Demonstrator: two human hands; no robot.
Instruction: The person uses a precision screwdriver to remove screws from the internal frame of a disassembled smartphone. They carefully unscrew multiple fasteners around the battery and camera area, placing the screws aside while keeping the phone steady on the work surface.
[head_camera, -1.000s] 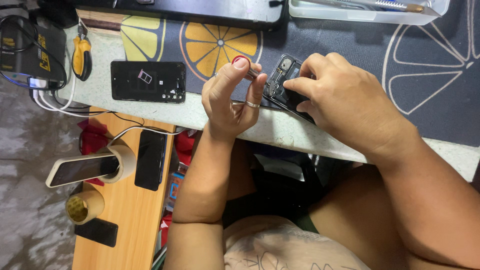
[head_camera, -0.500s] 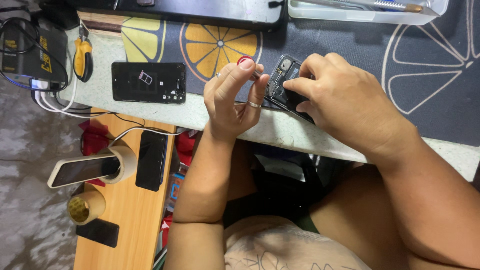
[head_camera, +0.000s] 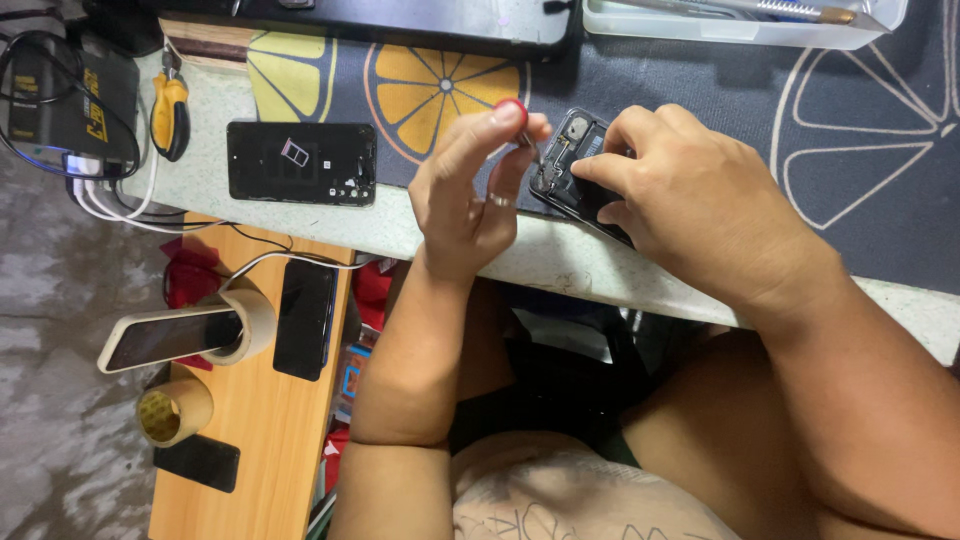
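Your left hand (head_camera: 470, 195) pinches a red-capped screwdriver (head_camera: 520, 125) upright over the opened phone (head_camera: 575, 165); your right hand (head_camera: 690, 200) grips that phone on the table (head_camera: 310, 220), right of a black back cover (head_camera: 300, 163).

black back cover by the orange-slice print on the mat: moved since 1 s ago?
No. The black back cover still lies flat at the bench edge, same gap to the orange-slice print and the yellow-handled pliers.

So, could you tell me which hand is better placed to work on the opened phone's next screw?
Probably the left hand: it holds the red-capped screwdriver tip-down at the opened phone, which the right hand steadies.
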